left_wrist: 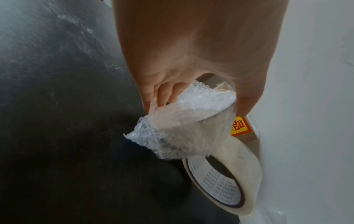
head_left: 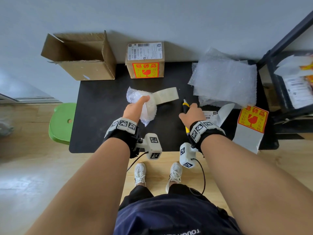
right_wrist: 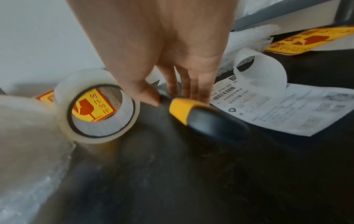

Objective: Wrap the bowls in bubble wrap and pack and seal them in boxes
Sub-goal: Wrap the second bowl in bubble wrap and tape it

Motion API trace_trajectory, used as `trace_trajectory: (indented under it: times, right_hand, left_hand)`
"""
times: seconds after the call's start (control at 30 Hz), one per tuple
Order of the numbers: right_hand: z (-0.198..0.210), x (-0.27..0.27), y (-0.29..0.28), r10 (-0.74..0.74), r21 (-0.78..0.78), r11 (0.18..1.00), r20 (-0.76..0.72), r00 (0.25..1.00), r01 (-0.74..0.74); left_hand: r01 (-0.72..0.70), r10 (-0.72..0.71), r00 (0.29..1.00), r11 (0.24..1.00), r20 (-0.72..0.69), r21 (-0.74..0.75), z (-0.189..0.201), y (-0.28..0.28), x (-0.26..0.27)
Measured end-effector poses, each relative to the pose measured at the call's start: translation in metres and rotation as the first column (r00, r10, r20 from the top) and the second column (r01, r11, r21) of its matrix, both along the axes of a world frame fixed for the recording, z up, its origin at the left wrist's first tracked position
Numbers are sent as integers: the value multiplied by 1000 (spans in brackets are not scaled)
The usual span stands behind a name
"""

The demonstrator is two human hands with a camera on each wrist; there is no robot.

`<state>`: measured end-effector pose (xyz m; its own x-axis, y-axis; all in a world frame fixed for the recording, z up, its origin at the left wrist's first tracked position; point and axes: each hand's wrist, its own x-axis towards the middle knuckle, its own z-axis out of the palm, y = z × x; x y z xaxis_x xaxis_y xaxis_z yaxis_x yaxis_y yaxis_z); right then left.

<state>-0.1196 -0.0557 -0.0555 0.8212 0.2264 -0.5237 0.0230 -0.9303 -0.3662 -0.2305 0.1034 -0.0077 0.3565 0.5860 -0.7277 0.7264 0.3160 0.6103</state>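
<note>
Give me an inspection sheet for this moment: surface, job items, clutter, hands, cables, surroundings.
Surface: black mat on a wooden floor.
Job's things: bubble-wrapped bundle with tape stretched to the tape roll; open box and sealed box at the mat's far edge; bubble wrap sheets at right.
Clutter: shipping label, fragile stickers.
Hands: left hand grips the bundle; right hand grips a yellow-and-black cutter.
Cables: black cable from the right wrist camera.
Surroundings: green stool, black rack, grey wall.
</note>
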Motion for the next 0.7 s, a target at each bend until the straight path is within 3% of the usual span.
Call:
trace_trajectory:
  times: [0.1,0.17,0.37,0.53,0.7]
  right_hand:
    - [13,8,8,-164,134,978,21,986,160]
    - [24,13,13,-177,201,966,52,983,163]
    - [49,-3,35,82,305,944,156,984,-127]
    - [62,-26,46,308,305,904,26,951,-301]
    - [63,-34,53,466,185,873,-36,884,-452]
  left_hand:
    - [-17,16,1000,1000,-6,-16,2,2,-2]
    - [-29,29,1000,999,-8,-26,4,2,-3]
    - [-69,69,997,997,-20,-16,5,3,-4]
    - [-52,55,996,998,-65,36,4,4,-6]
    - [-55,56,995,998,-83,16,4,4,-9]
